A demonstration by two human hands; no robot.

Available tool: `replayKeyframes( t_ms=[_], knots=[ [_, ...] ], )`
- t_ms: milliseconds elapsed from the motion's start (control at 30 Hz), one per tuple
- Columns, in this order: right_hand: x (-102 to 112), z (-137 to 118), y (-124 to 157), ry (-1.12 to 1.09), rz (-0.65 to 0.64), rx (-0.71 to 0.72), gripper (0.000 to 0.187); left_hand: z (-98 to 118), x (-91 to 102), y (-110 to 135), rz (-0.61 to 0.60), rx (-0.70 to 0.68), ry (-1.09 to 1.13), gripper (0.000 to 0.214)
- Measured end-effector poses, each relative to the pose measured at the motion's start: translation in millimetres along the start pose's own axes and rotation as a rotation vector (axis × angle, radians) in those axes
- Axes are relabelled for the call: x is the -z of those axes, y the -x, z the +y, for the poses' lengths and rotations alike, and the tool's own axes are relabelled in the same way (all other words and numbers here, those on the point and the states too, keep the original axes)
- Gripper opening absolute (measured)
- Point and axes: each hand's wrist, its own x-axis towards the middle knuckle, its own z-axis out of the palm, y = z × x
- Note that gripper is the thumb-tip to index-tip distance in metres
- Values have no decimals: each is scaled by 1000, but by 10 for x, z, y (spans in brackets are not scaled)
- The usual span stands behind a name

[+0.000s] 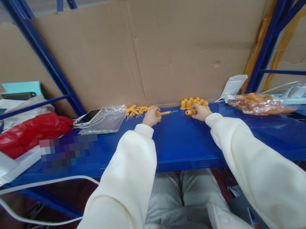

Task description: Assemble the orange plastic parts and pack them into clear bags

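We grasp a yellow corkscrew piece (165, 113) in our left hand (150, 117), its metal spiral pointing right above the blue table (182, 137). In our right hand (202, 112) we grip a hollow yellow piece (190, 112), its open end leftward, apart from the spiral. Beside our left hand we see a pile of yellow screws (133, 111); behind our right, yellow sleeves (192, 102); farther back, cardboard (183, 44).
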Motion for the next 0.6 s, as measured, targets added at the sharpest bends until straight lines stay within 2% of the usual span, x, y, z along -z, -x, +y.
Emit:
replayKeyframes(
  t_ms=[100,267,600],
  knots=[
    [-17,-8,-2,-77,-22,27,39,-4,2,-7,-8,3,-10,33],
    [-30,14,-17,-213,-54,67,31,-24,-2,-13,1,-5,-26,33],
    [-136,-16,-100,-597,-20,79,38,-23,-16,-19,7,-2,-30,34]
  ],
)
